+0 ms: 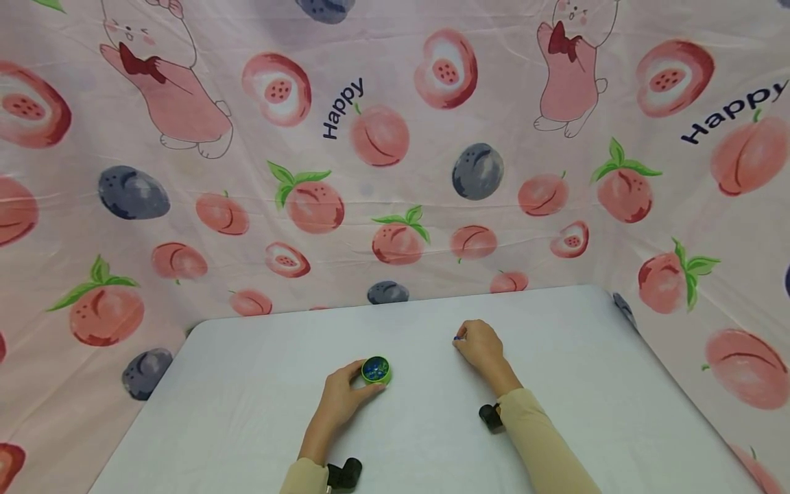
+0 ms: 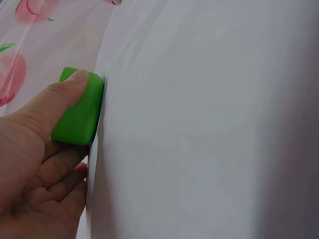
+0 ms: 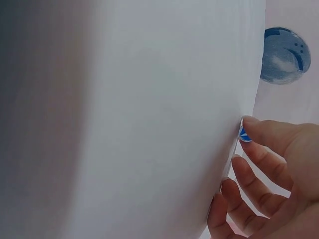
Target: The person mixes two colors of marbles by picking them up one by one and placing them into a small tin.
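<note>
A small round green container (image 1: 385, 377) stands on the white table, its top showing several shiny blue bits inside. My left hand (image 1: 341, 398) grips it from the left, with the thumb on the near side and the fingers on the far side. In the left wrist view the thumb presses the green container's wall (image 2: 82, 117). Farther right, my right hand (image 1: 482, 344) is low over the table, pinching a small round blue-and-white piece (image 3: 244, 135) between thumb and index finger. Its exact kind is too small to tell. The other right fingers curl against the tabletop.
A white cloth covers the table (image 1: 247, 405), whose back edge meets a pink curtain (image 1: 432, 185) printed with peaches, plums and rabbits. The curtain also runs along the left and right sides. Small black cameras (image 1: 492, 417) are strapped at both wrists, below beige sleeves (image 1: 543, 439).
</note>
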`<state>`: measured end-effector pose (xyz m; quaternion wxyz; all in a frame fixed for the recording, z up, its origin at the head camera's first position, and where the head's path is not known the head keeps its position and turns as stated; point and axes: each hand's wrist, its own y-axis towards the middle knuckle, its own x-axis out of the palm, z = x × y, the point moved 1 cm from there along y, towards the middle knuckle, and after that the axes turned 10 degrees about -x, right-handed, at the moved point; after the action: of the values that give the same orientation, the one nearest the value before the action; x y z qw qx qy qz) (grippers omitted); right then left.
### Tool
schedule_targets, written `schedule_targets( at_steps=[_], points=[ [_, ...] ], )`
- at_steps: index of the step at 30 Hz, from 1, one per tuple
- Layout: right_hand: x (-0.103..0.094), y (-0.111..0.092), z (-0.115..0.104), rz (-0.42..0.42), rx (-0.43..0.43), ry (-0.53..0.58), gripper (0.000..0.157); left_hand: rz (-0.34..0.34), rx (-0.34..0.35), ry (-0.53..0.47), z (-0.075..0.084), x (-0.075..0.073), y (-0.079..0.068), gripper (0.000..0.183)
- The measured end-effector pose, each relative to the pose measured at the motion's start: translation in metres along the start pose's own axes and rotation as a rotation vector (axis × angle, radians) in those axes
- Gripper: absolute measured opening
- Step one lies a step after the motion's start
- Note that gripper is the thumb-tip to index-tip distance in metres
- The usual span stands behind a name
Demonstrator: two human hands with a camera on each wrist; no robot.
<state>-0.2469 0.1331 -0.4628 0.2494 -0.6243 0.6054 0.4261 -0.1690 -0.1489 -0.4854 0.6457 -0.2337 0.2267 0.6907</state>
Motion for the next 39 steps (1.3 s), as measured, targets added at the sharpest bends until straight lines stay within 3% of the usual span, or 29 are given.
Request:
schedule_targets(
  at_steps=[13,27,39],
  points=[
    [-0.003,-0.005,-0.003,0.004,-0.007,0.005,0.012,0.0,-0.006,0.003,0.0,0.0,0.0,0.059],
    [-0.006,-0.018,-0.012,0.069,-0.076,0.046,0.01,-0.001,-0.002,0.005,-0.001,0.001,0.0,0.06],
    [-0.008,-0.024,-0.038,0.073,-0.111,0.08,0.012,-0.002,0.001,0.006,0.001,-0.001,-0.002,0.059]
  ],
)
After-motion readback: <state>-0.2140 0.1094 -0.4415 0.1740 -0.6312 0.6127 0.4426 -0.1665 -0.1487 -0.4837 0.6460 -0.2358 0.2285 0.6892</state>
